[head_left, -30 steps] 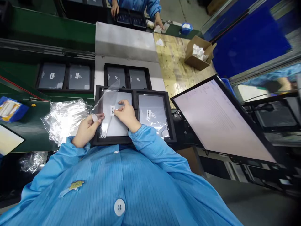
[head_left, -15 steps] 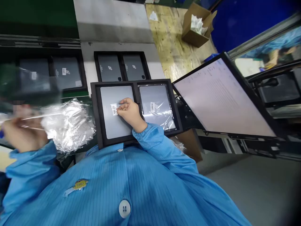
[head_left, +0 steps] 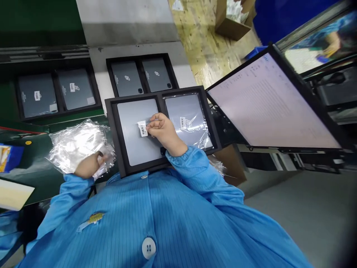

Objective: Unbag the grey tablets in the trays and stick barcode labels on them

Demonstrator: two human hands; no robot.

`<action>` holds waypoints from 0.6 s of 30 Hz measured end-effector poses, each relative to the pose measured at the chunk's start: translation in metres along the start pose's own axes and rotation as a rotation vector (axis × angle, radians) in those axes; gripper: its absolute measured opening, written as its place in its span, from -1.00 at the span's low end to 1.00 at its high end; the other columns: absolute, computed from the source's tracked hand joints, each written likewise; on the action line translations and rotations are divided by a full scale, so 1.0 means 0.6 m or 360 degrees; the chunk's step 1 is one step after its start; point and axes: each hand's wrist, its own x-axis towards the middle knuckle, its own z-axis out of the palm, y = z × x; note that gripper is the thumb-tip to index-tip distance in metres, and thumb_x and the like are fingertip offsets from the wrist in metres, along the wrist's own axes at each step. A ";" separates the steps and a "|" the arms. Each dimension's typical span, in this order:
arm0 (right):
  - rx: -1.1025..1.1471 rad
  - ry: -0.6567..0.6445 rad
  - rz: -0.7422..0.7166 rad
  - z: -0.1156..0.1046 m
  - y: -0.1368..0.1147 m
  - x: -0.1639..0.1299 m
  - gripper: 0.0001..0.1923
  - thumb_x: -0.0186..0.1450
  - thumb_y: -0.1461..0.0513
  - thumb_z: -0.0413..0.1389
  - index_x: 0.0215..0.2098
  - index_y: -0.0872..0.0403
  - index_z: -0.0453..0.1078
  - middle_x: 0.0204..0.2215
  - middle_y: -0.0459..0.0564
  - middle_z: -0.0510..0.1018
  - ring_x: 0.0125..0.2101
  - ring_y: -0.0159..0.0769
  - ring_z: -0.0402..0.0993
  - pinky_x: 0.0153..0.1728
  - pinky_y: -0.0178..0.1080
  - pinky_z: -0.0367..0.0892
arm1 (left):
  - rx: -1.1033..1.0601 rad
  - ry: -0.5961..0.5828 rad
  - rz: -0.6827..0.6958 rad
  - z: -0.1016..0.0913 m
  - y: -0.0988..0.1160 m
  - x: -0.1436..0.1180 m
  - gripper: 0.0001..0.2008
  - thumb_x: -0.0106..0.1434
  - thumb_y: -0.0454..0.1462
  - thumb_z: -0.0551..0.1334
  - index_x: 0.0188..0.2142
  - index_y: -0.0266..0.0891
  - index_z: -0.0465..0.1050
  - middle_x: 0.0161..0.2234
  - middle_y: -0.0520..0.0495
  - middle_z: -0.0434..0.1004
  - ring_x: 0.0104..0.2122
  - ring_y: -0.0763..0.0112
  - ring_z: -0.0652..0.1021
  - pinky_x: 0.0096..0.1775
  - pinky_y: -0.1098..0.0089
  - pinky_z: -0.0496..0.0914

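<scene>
In the head view, the right hand (head_left: 166, 134) has its grip closed, thumb and fingertips pinching the right edge of a white barcode label (head_left: 142, 128). The label sits over the middle of a matte grey tablet (head_left: 135, 154), which lies face-flat in the left compartment of a black two-compartment tray (head_left: 115, 130); whether the label touches the tablet, I cannot tell. The right compartment holds a film-wrapped tablet (head_left: 178, 106), glossy and creased, with a barcode label of its own.

The left hand (head_left: 89, 163) is blurred at the near side of a heap of clear plastic film (head_left: 75, 139) on the green worktop (head_left: 39, 160), left of the tray. I cannot tell whether its grip is apart or closed on any film.

Just beyond the tray lies a second tray (head_left: 140, 76) with two dark tablets; another pair, bearing barcode labels, fills a third tray (head_left: 59, 91) farther left. A tilted monitor (head_left: 276, 108) stands to the right, near a cardboard box (head_left: 231, 29).
</scene>
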 end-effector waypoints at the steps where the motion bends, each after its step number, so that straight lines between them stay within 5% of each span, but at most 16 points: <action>1: -0.0002 0.0065 -0.0022 -0.015 -0.002 -0.007 -0.58 0.08 0.14 0.26 -0.20 -0.04 0.16 -0.50 -0.23 0.50 -0.57 -0.42 0.37 -0.54 -0.35 0.24 | -0.0015 0.0137 0.0055 -0.020 0.032 0.003 -0.48 0.29 0.22 0.15 -0.35 -0.18 0.41 -0.46 -0.22 0.51 -0.14 -0.25 0.62 -0.09 -0.20 0.48; 3: -0.0021 0.0252 -0.0066 -0.051 -0.005 -0.021 -0.56 0.08 0.14 0.26 -0.17 -0.04 0.15 -0.49 -0.22 0.50 -0.57 -0.41 0.36 -0.54 -0.35 0.22 | -0.0052 0.0597 0.0400 -0.055 0.110 0.012 -0.61 0.46 0.04 0.05 -0.17 -0.22 0.43 -0.22 -0.21 0.60 0.00 -0.02 0.59 0.12 -0.05 0.42; 4: -0.0036 0.0359 -0.0077 -0.070 -0.006 -0.028 -0.55 0.08 0.14 0.25 -0.17 -0.05 0.13 -0.49 -0.22 0.49 -0.57 -0.41 0.35 -0.54 -0.34 0.22 | -0.0015 0.0612 0.0757 -0.062 0.153 0.019 -0.66 0.47 -0.02 0.08 -0.12 -0.24 0.43 -0.05 -0.24 0.60 0.07 0.04 0.55 0.18 0.02 0.39; 6: -0.0074 0.0554 -0.0080 -0.103 -0.007 -0.040 -0.55 0.09 0.16 0.23 -0.16 -0.05 0.09 -0.49 -0.23 0.48 -0.58 -0.40 0.32 -0.54 -0.33 0.21 | 0.0258 0.0053 0.1363 -0.049 0.232 0.042 -0.70 0.46 -0.10 0.13 -0.03 -0.25 0.46 0.05 -0.23 0.58 0.11 0.07 0.53 0.19 0.06 0.38; 9: -0.0137 0.0727 -0.0072 -0.136 -0.006 -0.052 -0.52 0.08 0.20 0.20 -0.13 -0.06 0.05 -0.51 -0.24 0.46 -0.60 -0.38 0.28 -0.54 -0.30 0.19 | 0.0514 -0.0636 0.1628 0.015 0.317 0.091 -0.71 0.40 -0.15 0.20 0.01 -0.23 0.48 0.05 -0.22 0.58 0.16 0.07 0.50 0.33 -0.02 0.20; 13: -0.0134 0.0785 -0.0015 -0.149 -0.002 -0.068 -0.49 0.07 0.24 0.20 -0.12 -0.06 0.04 -0.52 -0.19 0.46 -0.57 -0.28 0.35 -0.51 -0.21 0.25 | 0.0492 -0.0639 0.1736 0.072 0.360 0.144 -0.67 0.41 -0.05 0.13 -0.11 -0.23 0.52 -0.10 -0.22 0.60 -0.01 0.15 0.56 0.27 0.08 0.28; 18: -0.0189 0.0646 0.0159 -0.102 -0.001 -0.069 -0.50 0.06 0.34 0.21 -0.12 -0.07 0.10 -0.49 -0.19 0.50 -0.54 -0.24 0.45 -0.51 -0.21 0.30 | 0.0526 -0.0293 0.1983 0.021 0.357 0.147 -0.55 0.48 -0.06 -0.09 -0.30 -0.16 0.48 -0.27 -0.20 0.59 -0.21 0.11 0.55 -0.02 0.04 0.40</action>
